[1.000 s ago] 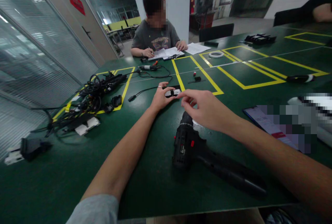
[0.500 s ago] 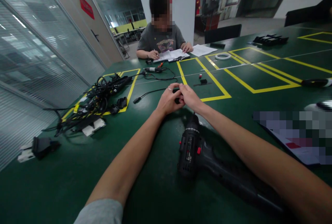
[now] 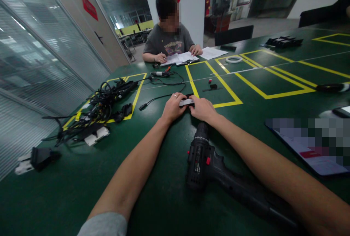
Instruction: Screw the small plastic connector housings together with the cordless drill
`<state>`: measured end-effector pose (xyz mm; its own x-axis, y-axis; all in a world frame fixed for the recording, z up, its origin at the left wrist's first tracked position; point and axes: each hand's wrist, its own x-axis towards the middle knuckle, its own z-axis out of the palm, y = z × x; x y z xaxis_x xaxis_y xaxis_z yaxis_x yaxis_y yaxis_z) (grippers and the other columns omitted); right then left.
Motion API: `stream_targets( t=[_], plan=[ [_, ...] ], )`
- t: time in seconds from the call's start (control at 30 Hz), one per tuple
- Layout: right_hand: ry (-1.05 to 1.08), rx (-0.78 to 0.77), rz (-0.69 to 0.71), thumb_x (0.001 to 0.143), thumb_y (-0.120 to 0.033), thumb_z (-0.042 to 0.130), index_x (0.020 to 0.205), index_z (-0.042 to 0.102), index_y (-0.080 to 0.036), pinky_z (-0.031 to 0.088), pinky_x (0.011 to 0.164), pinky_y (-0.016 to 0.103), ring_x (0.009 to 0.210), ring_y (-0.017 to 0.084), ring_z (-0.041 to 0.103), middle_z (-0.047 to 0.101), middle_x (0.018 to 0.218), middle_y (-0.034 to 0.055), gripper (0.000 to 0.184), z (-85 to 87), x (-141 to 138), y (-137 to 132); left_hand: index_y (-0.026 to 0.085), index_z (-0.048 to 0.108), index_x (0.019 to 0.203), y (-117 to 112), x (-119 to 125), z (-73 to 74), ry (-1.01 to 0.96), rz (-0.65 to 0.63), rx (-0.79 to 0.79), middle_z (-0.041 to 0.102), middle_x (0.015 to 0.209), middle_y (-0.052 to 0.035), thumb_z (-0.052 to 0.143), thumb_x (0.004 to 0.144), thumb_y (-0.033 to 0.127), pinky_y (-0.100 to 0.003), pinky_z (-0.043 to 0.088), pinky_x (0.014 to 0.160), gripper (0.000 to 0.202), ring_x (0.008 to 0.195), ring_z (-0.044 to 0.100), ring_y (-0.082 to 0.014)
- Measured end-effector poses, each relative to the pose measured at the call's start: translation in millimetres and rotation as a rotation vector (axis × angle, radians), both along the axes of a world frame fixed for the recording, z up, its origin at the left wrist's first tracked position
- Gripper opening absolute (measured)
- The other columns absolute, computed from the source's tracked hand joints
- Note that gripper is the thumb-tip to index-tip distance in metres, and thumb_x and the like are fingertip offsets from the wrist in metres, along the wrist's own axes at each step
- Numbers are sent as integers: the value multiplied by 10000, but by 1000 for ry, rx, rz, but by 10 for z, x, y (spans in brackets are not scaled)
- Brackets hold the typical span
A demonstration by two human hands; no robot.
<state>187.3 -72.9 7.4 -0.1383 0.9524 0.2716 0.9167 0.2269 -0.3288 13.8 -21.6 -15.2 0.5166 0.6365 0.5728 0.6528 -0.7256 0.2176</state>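
Both grips pinched on small white-and-black part (image 3: pixel 186 102) | left hand (image 3: pixel 171 107) | right hand (image 3: pixel 201 109)

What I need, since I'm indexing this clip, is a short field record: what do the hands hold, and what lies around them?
left hand: grips the left end of a small black-and-white part
right hand: pinches the same part's right end
surface: green table, with a yellow tape line just beyond the hands
near: black cordless drill lying by the right forearm
left side: cable heap; black plug
far end: seated person writing on papers
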Motion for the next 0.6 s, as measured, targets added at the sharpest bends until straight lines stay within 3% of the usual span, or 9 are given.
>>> stream_targets(
  t=[0.17, 0.3, 0.47, 0.6],
  plan=[
    [12, 185, 98, 983, -339, 523, 1214, 653, -222, 413, 719, 331, 876, 299, 686, 755, 1005, 129, 290, 190, 67, -48, 214, 533, 1154, 58, -52, -6, -258, 137, -77, 660, 1107, -81, 737, 755, 267, -363, 515, 915, 451, 1019, 637, -235],
    [318, 303, 52, 992, -418, 504, 1069, 686, -167, 355, 630, 293, 701, 219, 619, 717, 817, 82, 319, 276, 80, -118, 213, 513, 1134, 178, -181, 8, -469, 275, -108, 674, 1062, -82, 724, 771, 307, -371, 511, 927, 430, 1017, 651, -236],
    [683, 223, -39, 953, -453, 521, 789, 664, -165, 272, 530, 279, 510, 137, 424, 529, 558, -18, 361, -30, 122, -305, 201, 530, 1143, 184, -239, 4, -452, 365, -123, 663, 1070, -118, 541, 898, 341, -442, 496, 943, 283, 1014, 640, -265],
    [796, 183, -96, 936, -468, 516, 721, 635, -169, 288, 533, 276, 528, 134, 421, 550, 581, -11, 387, -218, 199, -360, 200, 520, 1141, 49, -169, 88, -400, 370, -125, 655, 1028, -120, 506, 909, 331, -467, 488, 931, 267, 970, 640, -278]
  ],
)
